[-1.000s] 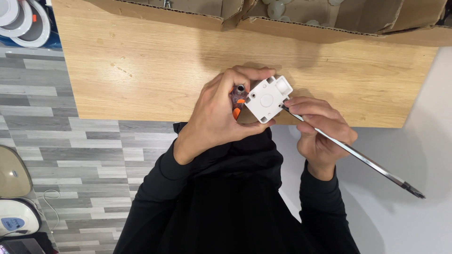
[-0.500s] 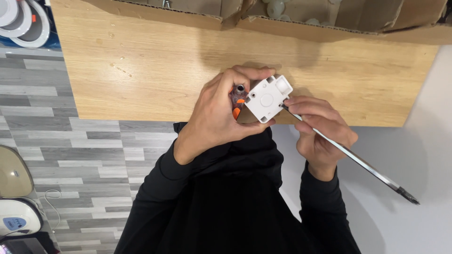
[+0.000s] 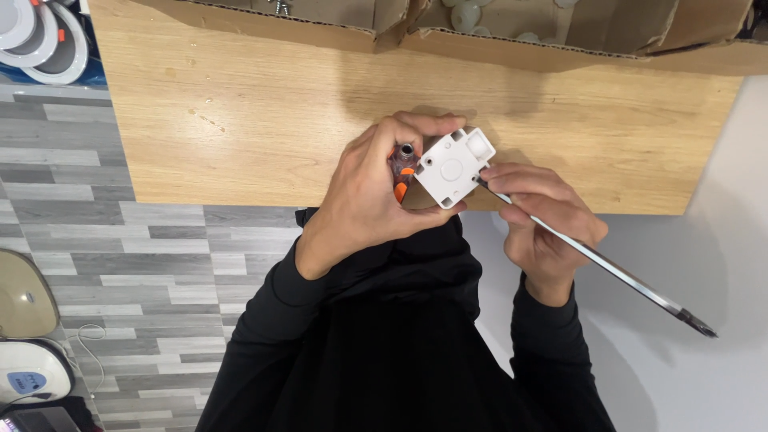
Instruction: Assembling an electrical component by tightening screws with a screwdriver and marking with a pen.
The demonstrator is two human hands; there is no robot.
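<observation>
White plastic box (image 3: 453, 168) in left hand (image 3: 376, 200), metal rod (image 3: 600, 264) in right hand (image 3: 544, 220).

White plastic block (image 3: 453, 169), orange-accented tool (image 3: 402, 180), black sleeves (image 3: 376, 336), light wood-grain table (image 3: 240, 112) (grey plank floor (image 3: 160, 264)).

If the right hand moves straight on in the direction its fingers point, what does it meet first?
The right hand points up-left, fingertips already at the white plastic box held by the left hand. It would likely press into that box first.
</observation>
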